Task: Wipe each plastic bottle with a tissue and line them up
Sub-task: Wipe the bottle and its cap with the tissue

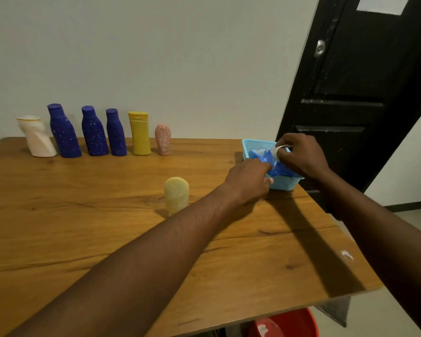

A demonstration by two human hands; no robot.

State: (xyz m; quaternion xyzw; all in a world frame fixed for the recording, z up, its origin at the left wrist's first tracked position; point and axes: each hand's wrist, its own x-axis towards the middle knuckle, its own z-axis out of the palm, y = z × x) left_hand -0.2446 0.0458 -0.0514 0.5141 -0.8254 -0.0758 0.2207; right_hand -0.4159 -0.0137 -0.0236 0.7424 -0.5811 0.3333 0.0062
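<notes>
While fishing for a fresh tissue, not yet wiping anything: judged to be the fetching step between one bottle and the next.

Largest first: wooden table (107, 239), carrying everything. Along its far edge, close to the wall, a row of six, all upright and near one another: white bottle (38, 139), three blue bottles (94, 135), yellow bottle (139, 135), pink bottle (162, 139). Probably dealt with already, going by the tidy line.

At the right edge, well apart from the row: light-blue basket (284, 184), with a crumpled blue wrapper (265, 155) inside.

Over the basket, both hands. Left hand (249, 181) reaching across the near rim to the wrapper, back of the hand toward the camera; cannot tell whether gripping or only pressing down. Right hand (301, 154) clamped, pinching a white tissue (278, 151) just above the wrapper.

Near the middle of the table, standing alone, apart from both row and basket: pale bottle (176, 194), likely next in turn.

Smallest: only a small twist of the tissue showing at the fingertips.

Next move calls for drawing the tissue free without dragging the light basket along, hence the steadying left hand. Then taking up the pale bottle, wiping all round, and setting it just beside the pink bottle.
</notes>
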